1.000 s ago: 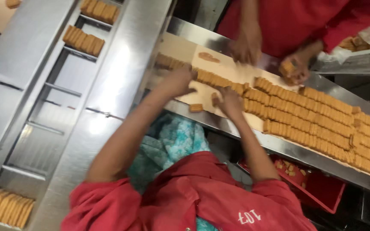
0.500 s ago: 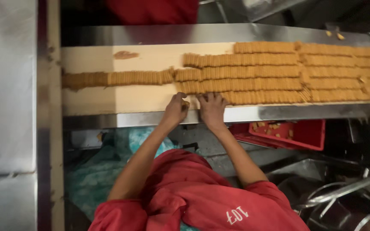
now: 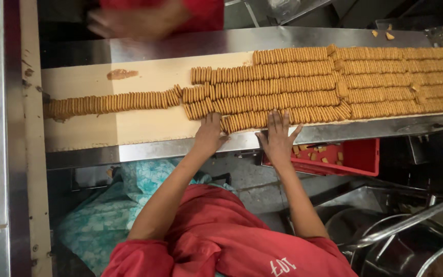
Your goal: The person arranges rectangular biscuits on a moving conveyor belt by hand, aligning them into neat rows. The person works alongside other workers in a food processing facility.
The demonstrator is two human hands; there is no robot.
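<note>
Left hand (image 3: pixel 209 134) and right hand (image 3: pixel 278 134) bracketing biscuit row (image 3: pixel 247 121), co-worker blurred

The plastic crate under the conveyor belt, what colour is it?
Red plastic crate, clearest in the head view.

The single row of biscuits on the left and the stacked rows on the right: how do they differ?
The single row of biscuits lies alone on bare belt, far from both hands; the stacked rows lie several deep, side by side, covering the belt's width. The left hand and right hand touch the nearest edge of the stacked rows, not the single row. The single row looks wavier. Both hold the same tan biscuits standing on edge.
</note>
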